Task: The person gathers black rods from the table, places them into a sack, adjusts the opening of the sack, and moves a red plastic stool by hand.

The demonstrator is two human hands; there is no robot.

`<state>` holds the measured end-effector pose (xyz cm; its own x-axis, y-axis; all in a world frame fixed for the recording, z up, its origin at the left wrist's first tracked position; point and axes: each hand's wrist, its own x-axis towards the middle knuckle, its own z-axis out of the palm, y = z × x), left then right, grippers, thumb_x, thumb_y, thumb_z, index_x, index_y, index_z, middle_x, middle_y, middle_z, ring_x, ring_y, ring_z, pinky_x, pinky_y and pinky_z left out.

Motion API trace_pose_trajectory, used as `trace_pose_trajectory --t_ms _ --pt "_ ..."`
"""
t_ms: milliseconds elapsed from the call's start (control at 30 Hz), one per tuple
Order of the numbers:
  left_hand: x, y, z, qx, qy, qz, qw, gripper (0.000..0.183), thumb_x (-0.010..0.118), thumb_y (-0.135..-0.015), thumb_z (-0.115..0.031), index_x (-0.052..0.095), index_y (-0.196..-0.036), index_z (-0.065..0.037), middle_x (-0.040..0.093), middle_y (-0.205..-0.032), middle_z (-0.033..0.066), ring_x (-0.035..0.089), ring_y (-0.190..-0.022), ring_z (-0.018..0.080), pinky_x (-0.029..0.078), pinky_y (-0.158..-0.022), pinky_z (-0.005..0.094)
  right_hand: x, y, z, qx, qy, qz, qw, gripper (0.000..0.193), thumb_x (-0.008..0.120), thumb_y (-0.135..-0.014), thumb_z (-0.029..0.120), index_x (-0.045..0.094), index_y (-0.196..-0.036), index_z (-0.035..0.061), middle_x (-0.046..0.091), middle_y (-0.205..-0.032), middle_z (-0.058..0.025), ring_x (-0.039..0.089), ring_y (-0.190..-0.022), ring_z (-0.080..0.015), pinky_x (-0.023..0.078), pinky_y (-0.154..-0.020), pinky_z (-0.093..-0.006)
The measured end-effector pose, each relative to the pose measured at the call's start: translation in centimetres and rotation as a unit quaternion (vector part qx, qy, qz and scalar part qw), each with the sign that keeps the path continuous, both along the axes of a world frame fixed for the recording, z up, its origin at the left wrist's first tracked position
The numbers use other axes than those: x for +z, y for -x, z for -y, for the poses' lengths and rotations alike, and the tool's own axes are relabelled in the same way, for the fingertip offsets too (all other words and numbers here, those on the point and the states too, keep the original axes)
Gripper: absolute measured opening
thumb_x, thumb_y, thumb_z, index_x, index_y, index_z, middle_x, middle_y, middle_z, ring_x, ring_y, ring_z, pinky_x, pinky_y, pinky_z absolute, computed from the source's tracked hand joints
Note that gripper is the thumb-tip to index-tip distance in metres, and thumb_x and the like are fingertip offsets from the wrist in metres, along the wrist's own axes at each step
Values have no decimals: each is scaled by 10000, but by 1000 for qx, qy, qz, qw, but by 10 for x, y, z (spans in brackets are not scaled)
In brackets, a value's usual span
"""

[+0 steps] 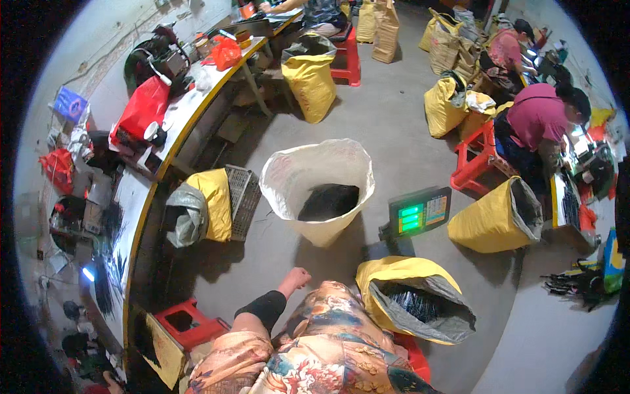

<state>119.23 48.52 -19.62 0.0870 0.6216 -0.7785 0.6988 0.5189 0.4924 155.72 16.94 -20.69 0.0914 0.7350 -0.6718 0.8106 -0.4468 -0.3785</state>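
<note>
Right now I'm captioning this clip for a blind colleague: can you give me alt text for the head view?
Seen from above, a person in patterned clothing stands over a concrete workshop floor, their left hand, closed in a fist, near a big open white sack with dark material inside. Yellow sacks, a scale display with green digits and red stools surround them; seated workers in pink shirts work at right.

Six yellow sacks point(310, 77); one white sack point(317, 190); three red stools point(190, 323); one scale display point(419, 211)

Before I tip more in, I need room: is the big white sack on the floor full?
Not full. The white sack stands open, with dark material only at its bottom and bare inner walls above.
</note>
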Motion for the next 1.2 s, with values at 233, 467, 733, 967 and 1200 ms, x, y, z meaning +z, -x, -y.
trace_pose_trajectory --t_ms 233,467,733,967,1200 --pt "-1 -3 -3 5 -22 10 1000 194 500 -621 -204 552 -634 -18 534 -522 83 519 -448 167 439 -425 283 -13 -92 63 44 8 -18 999 348 386 -754 335 553 -732 31 545 -737 -178 532 -703 -308 402 -579 -379" --pt "-17 15 9 27 -19 14 999 220 503 -645 -198 559 -667 13 536 -526 93 517 -440 164 438 -419 281 -26 -123 88 59 6 -35 998 350 387 -753 339 552 -732 32 545 -732 -176 531 -700 -307 403 -578 -381" --pt "2 23 14 -2 -19 4 1000 236 481 -669 -200 550 -700 23 537 -550 110 515 -447 180 431 -406 297 -24 -80 2 71 -5 -58 996 352 387 -752 343 551 -731 32 545 -727 -173 531 -697 -307 403 -577 -384" --pt "5 19 11 3 -12 10 1000 237 481 -655 -197 552 -720 20 536 -555 110 513 -448 181 431 -408 301 -22 -81 4 49 -20 -73 996 354 388 -752 347 550 -731 33 544 -722 -171 531 -694 -307 404 -577 -386" --pt "-16 18 5 21 47 23 998 206 503 -664 -218 535 -738 -28 543 -612 73 523 -492 150 439 -428 285 -13 22 -23 -147 -40 -47 987 356 388 -751 351 549 -731 34 544 -718 -169 530 -692 -307 404 -576 -389"
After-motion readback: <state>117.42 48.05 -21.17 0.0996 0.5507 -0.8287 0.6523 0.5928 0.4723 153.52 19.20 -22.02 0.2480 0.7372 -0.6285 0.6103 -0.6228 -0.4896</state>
